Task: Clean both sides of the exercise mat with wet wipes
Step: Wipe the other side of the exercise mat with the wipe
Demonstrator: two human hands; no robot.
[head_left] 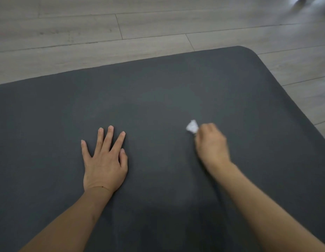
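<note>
1. Dark grey foam fills most of our view: the exercise mat [158,99] lies flat on a pale wood-plank floor [85,33], with one rounded corner showing at the upper right.
2. We see the left hand [103,160] resting palm down on the mat, fingers straight and spread, the thumb tucked in beside the index finger.
3. We see the right hand [211,144] to the right of it, well apart, also down at the mat's surface; it is blurred.
4. Its fingers are curled round a crumpled white wet wipe [192,126], which sticks out past the knuckles on the far side and touches the mat.
5. Both forearms are bare and reach in from the bottom edge.
6. We notice a slightly lighter, hazy patch on the mat beyond the wipe.
</note>
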